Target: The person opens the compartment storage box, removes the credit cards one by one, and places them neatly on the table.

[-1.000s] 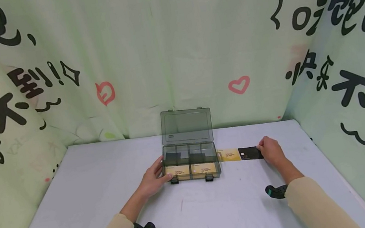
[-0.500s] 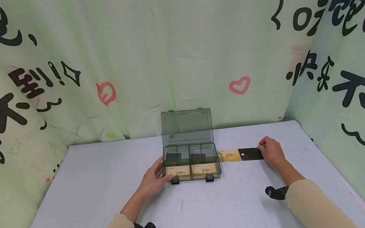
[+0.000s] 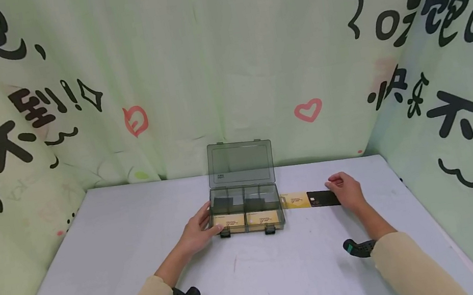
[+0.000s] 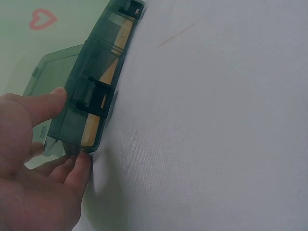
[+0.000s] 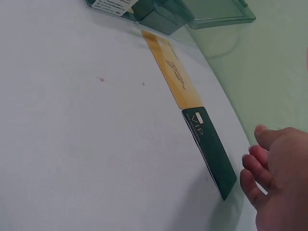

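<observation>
Left hand [image 3: 196,232], partly closed, grips the open-lidded box [image 3: 243,186] at its near left corner. Right hand [image 3: 348,192], fingers loosely bent, holds nothing beside the black card [image 3: 322,198], right of the yellow card [image 3: 295,200].

Box [image 3: 257,229]: on table [image 3: 257,278], middle; lid [image 3: 240,163] on far side. Card stacks [image 3: 229,221]: two, side by side, near compartments. Inner card [image 3: 296,200]: just right of box. Outer card [image 3: 322,198]: right of that, end to end. Left hand [image 3: 199,232]: box's left side. Right hand [image 3: 348,192]: near outer card's right end. Curtain [image 3: 224,67]: behind table.
</observation>
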### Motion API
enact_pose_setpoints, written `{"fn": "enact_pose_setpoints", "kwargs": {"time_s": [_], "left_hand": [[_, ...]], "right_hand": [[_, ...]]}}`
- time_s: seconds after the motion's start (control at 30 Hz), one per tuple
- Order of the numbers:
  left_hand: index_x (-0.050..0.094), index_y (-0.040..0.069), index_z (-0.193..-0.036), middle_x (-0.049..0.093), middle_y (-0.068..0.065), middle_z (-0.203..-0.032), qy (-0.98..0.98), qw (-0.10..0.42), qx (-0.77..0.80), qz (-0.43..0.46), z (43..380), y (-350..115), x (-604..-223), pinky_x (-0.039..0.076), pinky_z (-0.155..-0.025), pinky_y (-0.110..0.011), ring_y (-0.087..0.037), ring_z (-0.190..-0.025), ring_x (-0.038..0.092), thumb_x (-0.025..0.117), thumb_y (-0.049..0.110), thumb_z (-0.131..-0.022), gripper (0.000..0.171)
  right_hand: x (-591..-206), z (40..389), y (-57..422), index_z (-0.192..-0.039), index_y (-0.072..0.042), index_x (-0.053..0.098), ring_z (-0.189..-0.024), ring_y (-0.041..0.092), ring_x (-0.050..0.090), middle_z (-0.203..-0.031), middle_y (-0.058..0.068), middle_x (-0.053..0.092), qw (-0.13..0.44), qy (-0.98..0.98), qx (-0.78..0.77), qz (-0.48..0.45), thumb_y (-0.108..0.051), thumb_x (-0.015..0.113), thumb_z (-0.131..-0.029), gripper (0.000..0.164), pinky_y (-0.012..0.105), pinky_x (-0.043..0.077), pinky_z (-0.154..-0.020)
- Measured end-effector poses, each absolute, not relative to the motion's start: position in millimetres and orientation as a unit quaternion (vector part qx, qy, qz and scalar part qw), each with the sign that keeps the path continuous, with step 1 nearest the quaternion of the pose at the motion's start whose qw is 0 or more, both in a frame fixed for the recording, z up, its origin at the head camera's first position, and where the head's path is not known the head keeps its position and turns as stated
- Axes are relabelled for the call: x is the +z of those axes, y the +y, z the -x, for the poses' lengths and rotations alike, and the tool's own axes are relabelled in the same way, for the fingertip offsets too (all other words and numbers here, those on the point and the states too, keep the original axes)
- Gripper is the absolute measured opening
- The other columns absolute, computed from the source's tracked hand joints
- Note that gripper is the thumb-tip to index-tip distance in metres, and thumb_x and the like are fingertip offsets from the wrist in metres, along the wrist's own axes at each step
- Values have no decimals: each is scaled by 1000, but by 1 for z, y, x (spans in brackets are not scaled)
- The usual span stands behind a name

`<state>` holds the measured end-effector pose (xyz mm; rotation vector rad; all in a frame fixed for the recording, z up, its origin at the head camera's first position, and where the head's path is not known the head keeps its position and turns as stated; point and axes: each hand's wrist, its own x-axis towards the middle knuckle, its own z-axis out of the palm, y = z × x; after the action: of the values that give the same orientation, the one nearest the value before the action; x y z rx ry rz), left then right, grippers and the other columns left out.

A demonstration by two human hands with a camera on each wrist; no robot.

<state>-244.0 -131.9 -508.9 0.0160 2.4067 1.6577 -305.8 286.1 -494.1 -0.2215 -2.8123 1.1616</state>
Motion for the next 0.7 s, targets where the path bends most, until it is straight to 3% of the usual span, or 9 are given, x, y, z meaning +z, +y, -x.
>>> {"fn": "enact_pose_setpoints", "kwargs": {"time_s": [0.37, 0.57, 0.7], "left_hand": [[23, 19, -155, 31, -18, -157, 816, 107, 568, -12, 242, -133, -507, 34, -117, -49, -34, -145, 30, 69, 16, -90, 80], [23, 19, -155, 31, -19, -156, 815, 106, 569, -21, 242, -133, -507, 33, -117, -47, -34, -145, 30, 69, 16, -90, 80], [22, 19, -155, 30, -19, -156, 815, 104, 570, -19, 242, -133, -508, 33, -117, -48, -35, -145, 30, 68, 16, -90, 80]], "right_hand": [[-486, 304, 272, -125, 1, 52, -107, 34, 57, -116, 22, 57, 42, -908, 410, 70, -24, 55, -99, 36, 43, 55, -91], [-490, 308, 268, -123, -4, 53, -102, 29, 62, -113, 17, 60, 48, -902, 421, 75, -26, 59, -97, 35, 32, 58, -60], [-503, 319, 271, -122, -5, 54, -101, 28, 63, -112, 16, 61, 47, -891, 448, 58, -33, 63, -94, 40, 22, 56, -59]]}}
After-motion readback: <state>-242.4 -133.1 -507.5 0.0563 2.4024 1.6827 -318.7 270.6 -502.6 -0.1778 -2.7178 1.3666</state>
